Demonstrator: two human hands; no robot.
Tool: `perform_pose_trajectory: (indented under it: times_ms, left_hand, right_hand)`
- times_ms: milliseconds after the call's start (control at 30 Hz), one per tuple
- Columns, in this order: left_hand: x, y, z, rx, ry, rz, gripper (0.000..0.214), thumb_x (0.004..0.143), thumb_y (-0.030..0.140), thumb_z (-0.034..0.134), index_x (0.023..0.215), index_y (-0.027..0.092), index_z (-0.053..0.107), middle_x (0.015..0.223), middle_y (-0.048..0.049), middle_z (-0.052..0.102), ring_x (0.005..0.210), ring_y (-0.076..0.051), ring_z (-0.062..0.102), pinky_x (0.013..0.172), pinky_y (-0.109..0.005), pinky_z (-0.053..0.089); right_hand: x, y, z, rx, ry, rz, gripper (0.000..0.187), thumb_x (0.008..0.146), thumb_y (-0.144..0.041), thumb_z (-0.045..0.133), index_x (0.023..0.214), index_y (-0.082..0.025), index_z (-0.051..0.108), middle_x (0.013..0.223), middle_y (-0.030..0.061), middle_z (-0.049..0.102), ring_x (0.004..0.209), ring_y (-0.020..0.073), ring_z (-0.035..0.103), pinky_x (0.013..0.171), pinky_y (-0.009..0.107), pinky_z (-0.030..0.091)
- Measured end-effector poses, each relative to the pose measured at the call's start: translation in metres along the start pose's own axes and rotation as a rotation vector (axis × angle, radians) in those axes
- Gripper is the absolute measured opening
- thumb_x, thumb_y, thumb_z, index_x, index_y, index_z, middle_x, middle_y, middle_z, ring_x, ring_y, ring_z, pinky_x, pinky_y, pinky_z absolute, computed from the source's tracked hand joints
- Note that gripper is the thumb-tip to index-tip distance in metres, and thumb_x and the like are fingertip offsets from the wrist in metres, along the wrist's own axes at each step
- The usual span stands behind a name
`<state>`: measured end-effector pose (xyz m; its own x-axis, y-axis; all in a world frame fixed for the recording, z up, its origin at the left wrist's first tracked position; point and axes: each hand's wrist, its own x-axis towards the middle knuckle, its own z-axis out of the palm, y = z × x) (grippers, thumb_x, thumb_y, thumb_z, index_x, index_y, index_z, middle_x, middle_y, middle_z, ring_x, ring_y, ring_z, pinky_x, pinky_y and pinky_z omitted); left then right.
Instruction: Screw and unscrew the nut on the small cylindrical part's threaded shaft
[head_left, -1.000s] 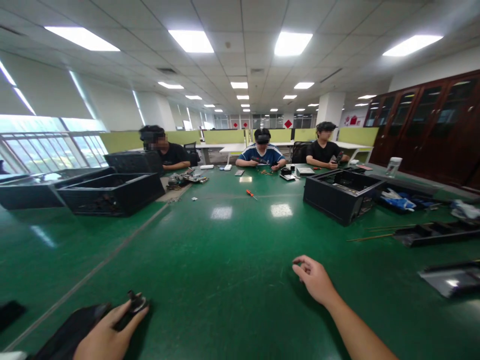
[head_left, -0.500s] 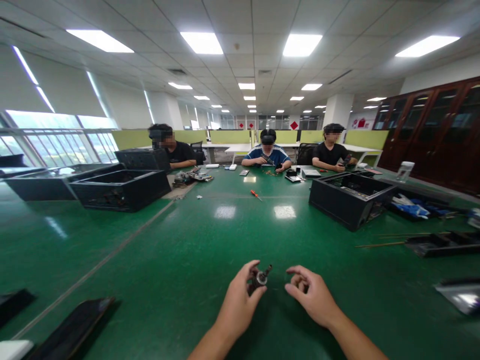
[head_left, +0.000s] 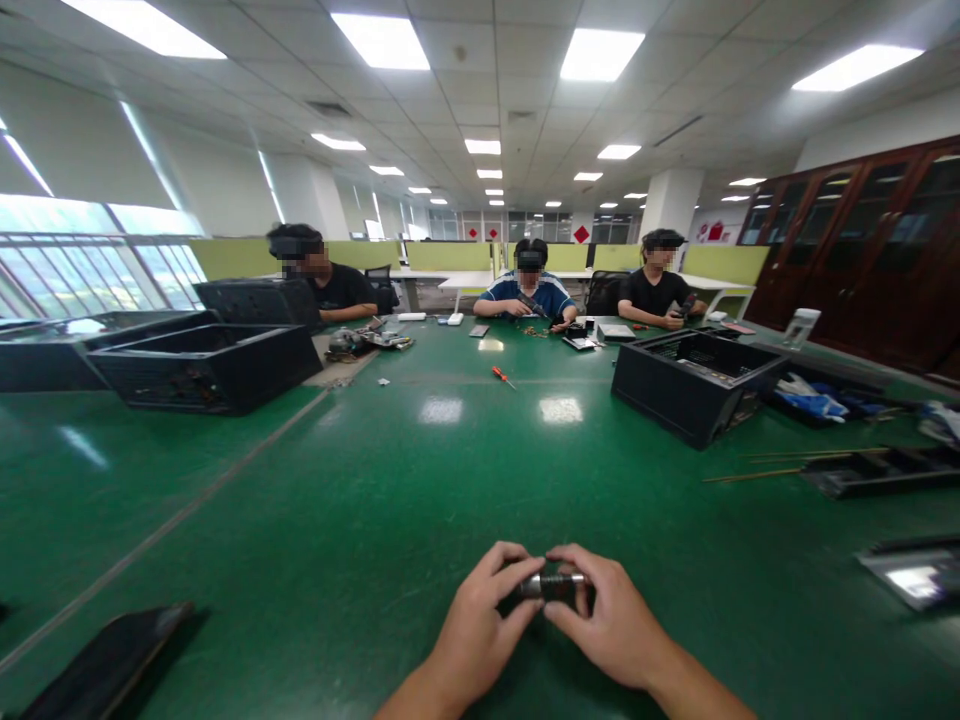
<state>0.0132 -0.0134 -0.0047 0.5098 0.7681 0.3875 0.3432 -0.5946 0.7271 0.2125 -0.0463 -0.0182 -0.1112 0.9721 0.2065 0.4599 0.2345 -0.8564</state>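
Both my hands meet low in the middle of the view, over the green table (head_left: 390, 500). My left hand (head_left: 480, 625) and my right hand (head_left: 604, 625) pinch the two ends of a small metal cylindrical part (head_left: 553, 584) held sideways between them. All fingers are curled round it. A flat black panel (head_left: 105, 665) lies at the lower left, away from my left hand.
Open black computer cases stand at the left (head_left: 206, 365) and right (head_left: 694, 385). An orange-handled screwdriver (head_left: 501, 376) lies mid-table. Black trays and panels (head_left: 874, 470) sit at the right edge. Three people sit at the far side, working with their own hands.
My left hand brought the small metal part from the lower left to the centre. My right hand closed in and now grips its other end.
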Motion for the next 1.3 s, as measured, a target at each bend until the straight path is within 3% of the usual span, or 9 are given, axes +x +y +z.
perform_pose_trajectory:
  times_ms: [233, 433, 1300]
  left_hand:
    - [-0.004, -0.004, 0.003, -0.003, 0.044, 0.02, 0.048, 0.082, 0.008, 0.066, 0.125, 0.03, 0.06, 0.114, -0.0052, 0.064, 0.107, -0.019, 0.062, 0.095, -0.033, 0.05]
    - [0.0, -0.002, 0.001, 0.042, 0.021, 0.019, 0.034, 0.08, 0.007, 0.068, 0.109, 0.025, 0.066, 0.107, -0.0048, 0.066, 0.101, -0.019, 0.064, 0.091, -0.031, 0.052]
    - [-0.005, 0.002, 0.0, 0.064, 0.078, 0.027, 0.037, 0.081, 0.009, 0.068, 0.114, 0.026, 0.065, 0.108, -0.0053, 0.064, 0.102, -0.019, 0.063, 0.089, -0.031, 0.052]
  right_hand:
    - [0.0, -0.011, -0.007, -0.071, -0.027, -0.067, 0.009, 0.086, -0.026, 0.064, 0.09, -0.02, 0.07, 0.074, 0.0003, 0.066, 0.064, 0.016, 0.058, 0.063, 0.026, 0.041]
    - [0.004, -0.014, -0.008, -0.057, -0.014, -0.091, 0.013, 0.091, -0.026, 0.06, 0.09, -0.021, 0.072, 0.083, 0.0021, 0.071, 0.076, 0.0179, 0.063, 0.072, 0.028, 0.043]
    - [0.001, -0.015, -0.01, -0.067, 0.004, -0.099, 0.011, 0.087, -0.019, 0.061, 0.092, -0.022, 0.07, 0.085, 0.0021, 0.071, 0.078, 0.0184, 0.064, 0.073, 0.028, 0.046]
